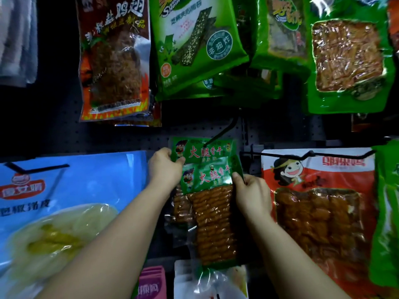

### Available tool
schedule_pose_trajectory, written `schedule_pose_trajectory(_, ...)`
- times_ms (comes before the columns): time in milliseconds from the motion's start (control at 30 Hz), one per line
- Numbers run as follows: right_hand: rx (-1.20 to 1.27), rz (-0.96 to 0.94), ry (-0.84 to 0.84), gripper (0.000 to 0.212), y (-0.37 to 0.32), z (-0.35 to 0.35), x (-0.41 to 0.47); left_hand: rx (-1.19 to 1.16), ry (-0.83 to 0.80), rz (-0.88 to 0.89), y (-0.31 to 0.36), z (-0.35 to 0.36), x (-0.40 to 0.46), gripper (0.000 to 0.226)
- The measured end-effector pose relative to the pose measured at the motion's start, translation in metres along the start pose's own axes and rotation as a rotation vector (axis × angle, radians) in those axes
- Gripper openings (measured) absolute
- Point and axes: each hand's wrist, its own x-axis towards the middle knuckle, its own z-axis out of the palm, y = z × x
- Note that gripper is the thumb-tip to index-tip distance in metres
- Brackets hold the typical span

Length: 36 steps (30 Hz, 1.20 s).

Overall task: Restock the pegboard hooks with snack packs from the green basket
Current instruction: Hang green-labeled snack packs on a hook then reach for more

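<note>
At the centre of the frame two green dried-tofu snack packs overlap: the rear pack point(201, 149) sits with its header at the tip of a black pegboard hook point(222, 131), and the front pack point(212, 212) lies just below and in front of it, its clear window showing rows of brown strips. The left hand point(165, 169) pinches the left edge of the rear pack's header, thumb on the front; the right hand point(252, 196) grips the right edge of the front pack near its top, fingers curled behind it. Whether the rear pack's hole is fully on the hook cannot be told, since the hook tip ends right at the header. The front pack looks not yet hung, so the step in hand appears to be threading these packs onto this hook. Around it the pegboard point(129, 137) looks largely stocked: a red spicy pack point(114, 59) at upper left, green seaweed packs point(194, 44) above the centre, a green pack with a brown window point(347, 57) at upper right, a large blue pack point(71, 203) at left and a red cartoon pack point(319, 210) at right, each under its own hook. The green basket is out of view, so how many packs are left to hang cannot be judged.
</note>
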Motion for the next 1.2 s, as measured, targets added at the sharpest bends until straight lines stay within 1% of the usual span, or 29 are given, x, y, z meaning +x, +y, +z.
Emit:
schedule_pose_trajectory(167,-0.039,0.019,0.007,0.035,0.003,0.006,0.007,0.05,0.049,-0.001,-0.002,0.006,-0.003,0.032)
schedule_pose_trajectory(267,-0.032,-0.072,0.045,0.033,0.007,0.006,-0.002,0.058,0.029,-0.015,-0.002,0.005,-0.004,0.032)
schedule_pose_trajectory(367,0.026,-0.237,0.117,0.029,0.011,0.001,-0.016,0.022,0.044,0.006,0.002,0.0,-0.012,0.051)
schedule_pose_trajectory(433,0.052,-0.324,0.162,0.028,0.013,-0.003,-0.026,0.032,0.117,0.112,0.006,-0.006,-0.025,0.065)
schedule_pose_trajectory(467,0.07,-0.348,0.18,0.027,0.014,-0.006,-0.032,0.026,0.146,0.189,0.007,-0.01,-0.032,0.067)
schedule_pose_trajectory(500,0.097,-0.364,0.195,0.026,0.014,-0.009,-0.037,0.014,0.15,0.266,0.008,-0.013,-0.039,0.064)
schedule_pose_trajectory(533,0.134,-0.376,0.209,0.025,0.013,-0.013,-0.043,0.007,0.119,0.336,0.009,-0.016,-0.045,0.056)
schedule_pose_trajectory(600,0.23,-0.4,0.239,0.022,0.009,-0.022,-0.052,0.023,-0.005,0.411,0.012,-0.023,-0.056,0.032)
schedule_pose_trajectory(667,0.323,-0.416,0.251,0.021,0.003,-0.031,-0.058,-0.045,-0.123,0.353,0.014,-0.029,-0.061,0.014)
schedule_pose_trajectory(700,0.361,-0.418,0.243,0.022,-0.001,-0.036,-0.061,-0.128,-0.174,0.292,0.016,-0.033,-0.063,0.013)
schedule_pose_trajectory(733,0.396,-0.411,0.229,0.024,-0.004,-0.04,-0.063,-0.215,-0.217,0.233,0.018,-0.038,-0.065,0.016)
schedule_pose_trajectory(800,0.473,-0.372,0.176,0.03,-0.007,-0.046,-0.067,-0.327,-0.276,0.198,0.025,-0.046,-0.068,0.016)
schedule_pose_trajectory(900,0.618,-0.301,0.053,0.028,-0.014,-0.058,-0.07,-0.349,-0.258,0.327,0.038,-0.057,-0.072,0.013)
schedule_pose_trajectory(1000,0.734,-0.326,-0.027,0.011,-0.027,-0.075,-0.07,-0.286,-0.192,0.468,0.051,-0.064,-0.078,0.018)
schedule_pose_trajectory(1033,0.758,-0.34,-0.035,0.009,-0.033,-0.081,-0.069,-0.266,-0.17,0.504,0.056,-0.066,-0.08,0.019)
schedule_pose_trajectory(1100,0.765,-0.367,-0.045,0.01,-0.042,-0.09,-0.068,-0.248,-0.114,0.556,0.064,-0.069,-0.083,0.02)
schedule_pose_trajectory(1200,0.692,-0.448,0.02,0.012,-0.057,-0.102,-0.066,-0.301,-0.04,0.601,0.077,-0.075,-0.086,0.014)
